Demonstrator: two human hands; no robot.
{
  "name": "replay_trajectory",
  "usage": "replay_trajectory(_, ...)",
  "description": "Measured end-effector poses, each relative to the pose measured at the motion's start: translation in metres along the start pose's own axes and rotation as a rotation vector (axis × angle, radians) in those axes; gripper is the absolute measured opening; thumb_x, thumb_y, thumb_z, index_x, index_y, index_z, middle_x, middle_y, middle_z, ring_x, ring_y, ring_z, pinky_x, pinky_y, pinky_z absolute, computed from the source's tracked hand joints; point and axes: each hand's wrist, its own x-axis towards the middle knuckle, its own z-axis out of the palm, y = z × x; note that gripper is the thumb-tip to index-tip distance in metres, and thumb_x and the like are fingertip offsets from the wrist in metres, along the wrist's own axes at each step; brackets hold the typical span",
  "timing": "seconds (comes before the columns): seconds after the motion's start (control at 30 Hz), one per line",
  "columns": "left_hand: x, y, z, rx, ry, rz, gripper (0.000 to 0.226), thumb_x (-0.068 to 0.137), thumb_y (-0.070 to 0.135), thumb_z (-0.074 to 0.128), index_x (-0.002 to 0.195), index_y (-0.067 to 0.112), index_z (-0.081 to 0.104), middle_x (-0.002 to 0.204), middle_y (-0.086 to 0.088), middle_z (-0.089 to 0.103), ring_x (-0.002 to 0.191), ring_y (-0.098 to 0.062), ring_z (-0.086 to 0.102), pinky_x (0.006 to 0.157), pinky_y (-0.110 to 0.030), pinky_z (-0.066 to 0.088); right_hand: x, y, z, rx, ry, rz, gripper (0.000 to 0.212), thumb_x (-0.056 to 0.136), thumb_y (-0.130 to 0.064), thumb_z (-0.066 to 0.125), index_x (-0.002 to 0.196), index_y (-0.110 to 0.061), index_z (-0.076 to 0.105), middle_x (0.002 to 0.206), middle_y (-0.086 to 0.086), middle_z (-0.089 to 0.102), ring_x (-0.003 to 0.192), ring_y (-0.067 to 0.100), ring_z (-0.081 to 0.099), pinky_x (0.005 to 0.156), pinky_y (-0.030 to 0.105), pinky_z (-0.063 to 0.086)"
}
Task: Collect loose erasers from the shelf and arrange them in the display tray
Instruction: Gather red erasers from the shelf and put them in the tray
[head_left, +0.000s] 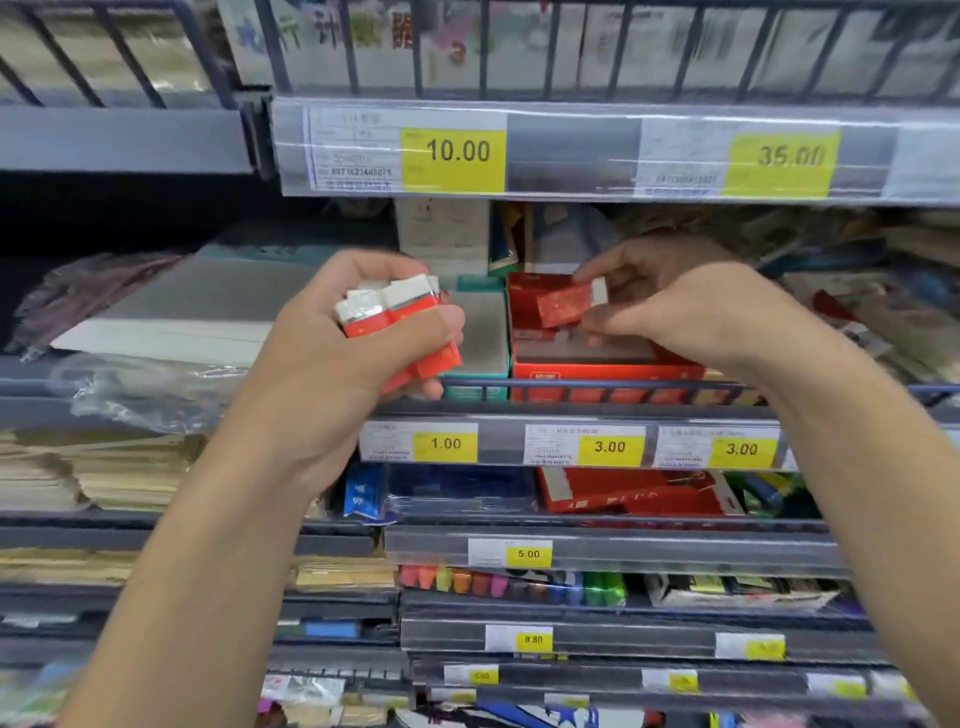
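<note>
Head view. The left hand (363, 332) is curled round a bundle of erasers (395, 325) in red sleeves with white ends, several held together, their white ends pointing up and away from the palm. The right hand (691, 306) pinches a single eraser (569, 303) between thumb and fingertips; its long axis runs roughly level, white end toward the right, red sleeve toward the left hand.

The red display tray (597, 371) sits directly below and just behind the right hand's fingers, to the right of the left hand, behind the wire rail (597, 387) of the shelf. The single eraser hangs over the tray's open top, apart from its floor.

Judgement: the right hand is nearer the tray and placed to set its eraser down; the left serves as the supply.
</note>
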Motion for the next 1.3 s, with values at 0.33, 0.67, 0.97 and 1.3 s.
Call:
replay_trajectory(0.33,-0.001,-0.005,-0.002,0.005,-0.009,-0.049,0.029,0.074,0.016,0.088,0.096,0.029,0.074,0.102,-0.011,0.078,0.095,-0.036,0.076,0.058,-0.028,0.057,0.029,-0.004,0.021,-0.403,-0.177,0.022,0.027,0.076,-0.046,0.082,0.097,-0.033,0.073,0.086,-0.021,0.064,0.082,0.007,0.063,0.075,0.025,0.049)
replay_trajectory(0.67,-0.002,-0.005,0.0,0.044,-0.036,-0.071,0.038,0.071,0.025,0.092,0.104,0.026,0.073,0.105,-0.014,0.076,0.093,-0.033,0.077,0.062,-0.03,0.059,0.028,-0.014,0.021,-0.502,-0.199,0.038,0.028,0.077,-0.045,0.082,0.096,-0.028,0.07,0.094,-0.009,0.069,0.085,0.014,0.064,0.081,0.029,0.054)
replay_trajectory(0.97,-0.004,-0.01,0.016,-0.086,-0.001,-0.079,0.055,0.061,0.035,0.096,0.106,0.019,0.069,0.088,-0.01,0.076,0.071,-0.02,0.071,0.056,-0.025,0.055,-0.04,-0.051,0.045,0.351,-0.271,-0.264,0.043,0.08,-0.019,0.084,0.116,-0.019,0.061,0.102,0.012,0.069,0.082,0.028,0.068,0.076,0.04,0.061)
replay_trajectory(1.3,0.0,-0.008,0.013,-0.125,0.033,-0.056,0.048,0.064,0.023,0.092,0.104,0.019,0.067,0.087,-0.008,0.078,0.083,-0.026,0.074,0.052,-0.024,0.052,-0.026,-0.033,0.02,0.449,-0.089,-0.069,0.027,0.089,-0.011,0.073,0.113,-0.022,0.069,0.095,0.006,0.073,0.07,0.011,0.063,0.065,0.022,0.05)
